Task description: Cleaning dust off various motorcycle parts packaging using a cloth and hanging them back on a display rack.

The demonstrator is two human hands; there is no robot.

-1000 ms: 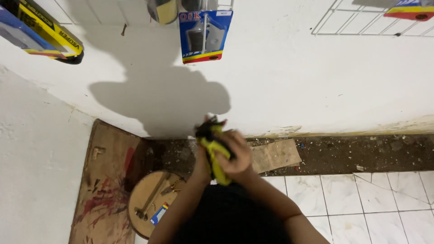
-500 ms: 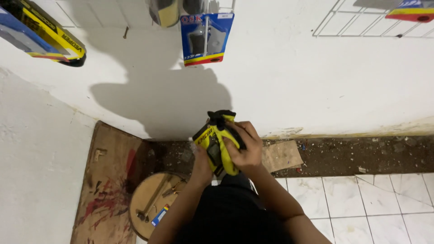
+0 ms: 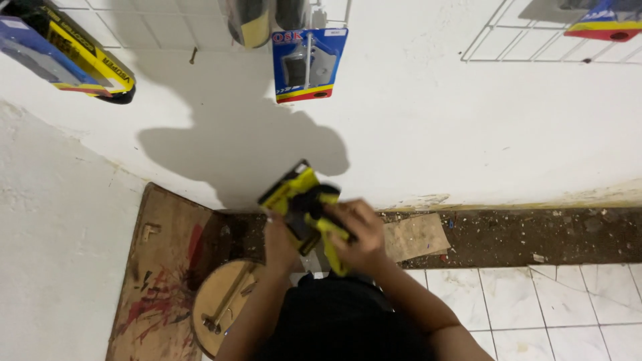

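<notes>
Two hands meet in the middle of the head view around a yellow-and-black pack, a flat carded package held tilted, its upper corner pointing up and left toward the white wall. The right hand is closed over the pack's lower right part, fingers wrapped across its front; the left hand grips it from below and left, thumb side against the edge. The pack has a yellow border and a dark middle; what lies inside is too blurred to tell. It hangs in the air in front of the wall's foot, above a round wooden disc that lies on the floor beside a stained wooden board. A scrap of cardboard lies on the dirt strip next to white floor tiles. On the wall above hangs a blue carded package; another yellow-and-black package at top left and a wire rack at top right are cut off by the frame edge. The lower part of the pack is hidden by the fingers, and dark clothing covers the floor below the arms.
</notes>
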